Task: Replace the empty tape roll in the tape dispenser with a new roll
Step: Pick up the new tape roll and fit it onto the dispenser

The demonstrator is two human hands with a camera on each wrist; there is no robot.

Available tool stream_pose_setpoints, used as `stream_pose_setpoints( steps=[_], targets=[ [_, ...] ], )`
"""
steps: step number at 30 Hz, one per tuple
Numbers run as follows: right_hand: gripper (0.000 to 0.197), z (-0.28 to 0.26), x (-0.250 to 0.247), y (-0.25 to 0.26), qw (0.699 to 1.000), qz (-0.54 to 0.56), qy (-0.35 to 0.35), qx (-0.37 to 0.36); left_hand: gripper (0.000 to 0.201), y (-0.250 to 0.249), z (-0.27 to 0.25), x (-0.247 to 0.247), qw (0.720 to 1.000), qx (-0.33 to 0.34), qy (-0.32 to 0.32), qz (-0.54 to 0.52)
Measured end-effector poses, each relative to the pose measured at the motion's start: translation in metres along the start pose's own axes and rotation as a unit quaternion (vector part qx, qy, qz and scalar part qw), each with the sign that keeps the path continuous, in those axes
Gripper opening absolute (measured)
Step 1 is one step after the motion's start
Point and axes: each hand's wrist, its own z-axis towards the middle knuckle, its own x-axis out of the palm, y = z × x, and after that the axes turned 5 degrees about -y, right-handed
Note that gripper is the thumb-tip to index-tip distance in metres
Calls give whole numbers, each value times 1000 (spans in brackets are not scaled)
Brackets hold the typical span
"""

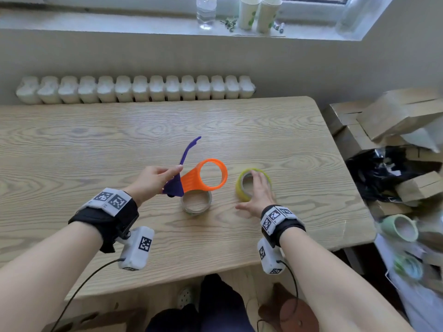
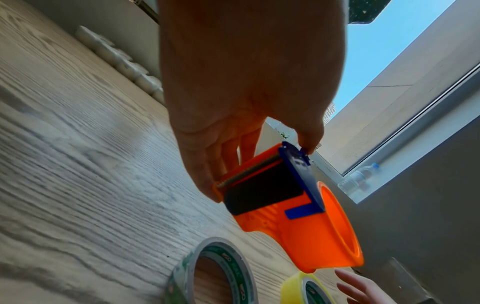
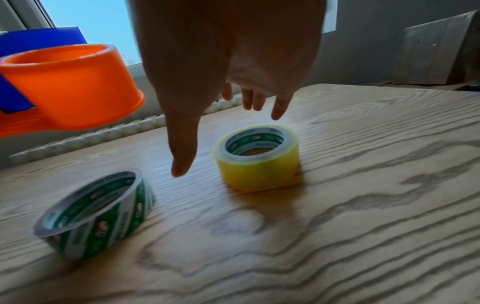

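Observation:
My left hand (image 1: 172, 173) (image 2: 259, 164) grips the orange tape dispenser (image 1: 191, 179) (image 2: 311, 236) (image 3: 72, 88) by its cutter end and holds it lifted above the wooden table (image 1: 96, 140). Its purple flap (image 1: 188, 149) (image 2: 298, 164) is swung open, and the orange drum carries no roll. Below it, a nearly used-up roll with a green-printed core (image 1: 196, 209) (image 2: 179, 275) (image 3: 103, 222) lies flat on the table. A full yellow roll (image 1: 241, 188) (image 2: 293, 288) (image 3: 259, 172) lies to its right. My right hand (image 1: 257, 188) (image 3: 228, 142) hovers just over the yellow roll with its fingers spread, holding nothing.
Cardboard boxes (image 1: 395, 116), a black bag and cups crowd the floor beside the table's right edge. A white radiator (image 1: 134, 89) runs behind the table. On the window sill stand a bottle (image 1: 206, 10) and paper cups (image 1: 259, 13).

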Motion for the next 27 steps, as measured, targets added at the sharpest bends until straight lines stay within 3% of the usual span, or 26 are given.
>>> stream_pose_setpoints(
  steps=[8, 14, 24, 27],
  targets=[
    [124, 33, -1, -28, 997, -25, 64, 30, 27, 1, 19, 20, 999, -32, -16, 34],
    [119, 43, -1, -35, 997, -1, 73, 20, 21, 0, 23, 31, 998, -39, -23, 35],
    [107, 41, -35, -37, 996, 90, -7, -8, 24, -6, 22, 27, 997, -67, -39, -1],
    [104, 43, -60, -25, 988, 146, -38, -26, 26, -17, 18, 29, 998, -43, -42, -1]
  ],
)
